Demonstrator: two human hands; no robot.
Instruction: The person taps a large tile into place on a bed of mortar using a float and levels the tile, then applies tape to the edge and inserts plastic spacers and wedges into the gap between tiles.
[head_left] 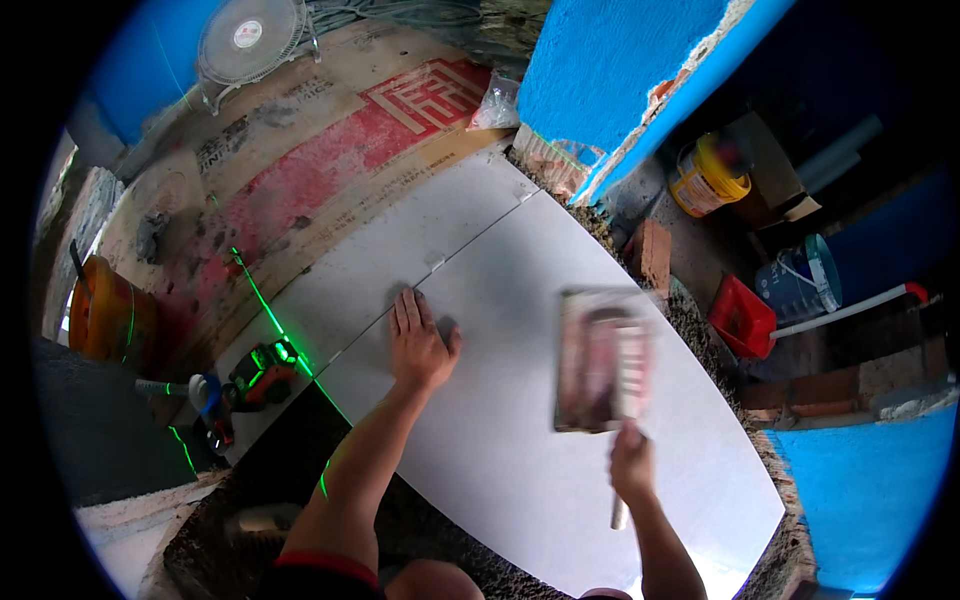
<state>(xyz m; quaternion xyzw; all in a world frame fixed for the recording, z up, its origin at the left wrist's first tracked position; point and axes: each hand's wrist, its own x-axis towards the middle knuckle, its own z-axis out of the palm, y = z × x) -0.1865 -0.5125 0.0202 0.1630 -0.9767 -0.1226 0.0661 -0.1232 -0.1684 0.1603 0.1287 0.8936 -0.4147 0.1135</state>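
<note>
- One left hand (pixel 421 345) lay spread flat on the large pale tile (pixel 510 400).
- The right hand (pixel 632 465) clasped the handle (pixel 619 510) of a blurred rectangular tool (pixel 600 362) to the right.

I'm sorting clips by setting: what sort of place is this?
Probably an indoor building or renovation site: a large pale floor tile lies beside rough, gritty edges, what looks like a laser level glows green, and the blue wall is chipped.

Tile (pixel 500 420) pale grey-white; wall (pixel 620 65) bright blue; laser line (pixel 269 311) green.
</note>
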